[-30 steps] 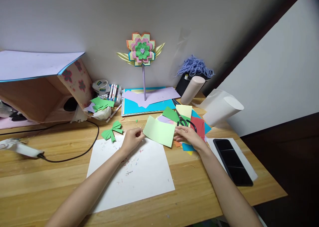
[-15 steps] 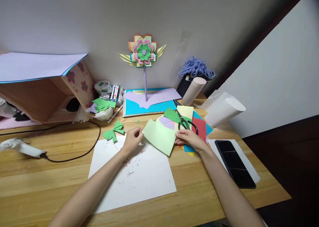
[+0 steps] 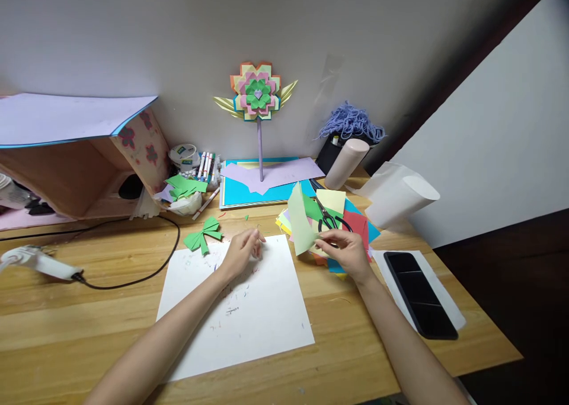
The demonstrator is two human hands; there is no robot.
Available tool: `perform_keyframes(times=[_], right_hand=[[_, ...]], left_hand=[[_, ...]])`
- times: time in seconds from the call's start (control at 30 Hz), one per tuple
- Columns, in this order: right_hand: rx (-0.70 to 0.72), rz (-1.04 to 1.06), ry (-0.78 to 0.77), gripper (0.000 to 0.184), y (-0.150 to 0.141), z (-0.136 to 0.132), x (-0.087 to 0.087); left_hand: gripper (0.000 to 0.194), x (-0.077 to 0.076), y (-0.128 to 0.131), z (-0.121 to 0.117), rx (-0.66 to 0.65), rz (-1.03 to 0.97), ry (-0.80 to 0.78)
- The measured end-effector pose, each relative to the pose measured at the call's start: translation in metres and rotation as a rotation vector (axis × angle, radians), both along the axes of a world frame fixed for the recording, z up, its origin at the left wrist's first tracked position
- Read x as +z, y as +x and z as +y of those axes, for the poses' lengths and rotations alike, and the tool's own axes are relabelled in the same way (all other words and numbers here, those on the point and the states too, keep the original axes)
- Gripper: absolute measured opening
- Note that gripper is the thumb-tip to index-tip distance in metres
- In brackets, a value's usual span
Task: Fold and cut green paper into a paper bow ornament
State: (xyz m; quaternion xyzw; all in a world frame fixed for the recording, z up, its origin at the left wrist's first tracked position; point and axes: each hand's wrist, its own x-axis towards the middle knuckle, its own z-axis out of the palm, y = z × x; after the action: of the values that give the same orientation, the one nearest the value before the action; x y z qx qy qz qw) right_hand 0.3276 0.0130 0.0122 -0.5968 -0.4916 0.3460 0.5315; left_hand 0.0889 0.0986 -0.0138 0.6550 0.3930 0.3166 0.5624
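A light green sheet of paper (image 3: pixel 299 224) stands on edge, tilted and bent, in my right hand (image 3: pixel 345 249), which pinches its lower right corner between thumb and fingers. My left hand (image 3: pixel 244 252) hovers over the marked white sheet (image 3: pixel 262 310), holding nothing, its fingers loosely bent and a little apart. Scissors with black handles (image 3: pixel 328 216) lie on a pile of coloured paper pieces, among them a red piece (image 3: pixel 356 222), just beyond my right hand. A green paper bow (image 3: pixel 204 235) rests at the white sheet's upper left corner.
A paper flower (image 3: pixel 257 93) stands against the wall on purple and blue sheets. At right are a phone (image 3: pixel 420 295) and a white paper roll (image 3: pixel 402 200). An open box (image 3: pixel 80 174), markers (image 3: pixel 205 165) and a corded white tool (image 3: pixel 42 264) are on the left.
My left hand has let go of the light green sheet and moved slightly right. In my right hand the sheet has swung from nearly flat to upright.
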Motion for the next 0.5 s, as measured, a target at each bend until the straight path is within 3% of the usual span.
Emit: perform_keyframes(times=[0.1,0.2,0.37,0.5], right_hand=[[0.020,0.001,-0.041,0.017,-0.018,-0.001,-0.001],[0.003,0.098,-0.088,0.020,-0.034,0.000,-0.004],[0.025,0.194,-0.133,0.030,-0.049,0.003,-0.014],[0.045,0.194,-0.175,0.029,-0.055,0.003,-0.022]], left_hand=[[0.039,0.003,0.003,-0.009,-0.181,0.066,0.016],[0.037,0.006,0.005,-0.014,-0.240,0.107,0.011],[0.037,0.004,0.005,-0.013,-0.194,0.077,0.002],[0.039,-0.001,0.005,-0.013,-0.050,0.101,0.063]])
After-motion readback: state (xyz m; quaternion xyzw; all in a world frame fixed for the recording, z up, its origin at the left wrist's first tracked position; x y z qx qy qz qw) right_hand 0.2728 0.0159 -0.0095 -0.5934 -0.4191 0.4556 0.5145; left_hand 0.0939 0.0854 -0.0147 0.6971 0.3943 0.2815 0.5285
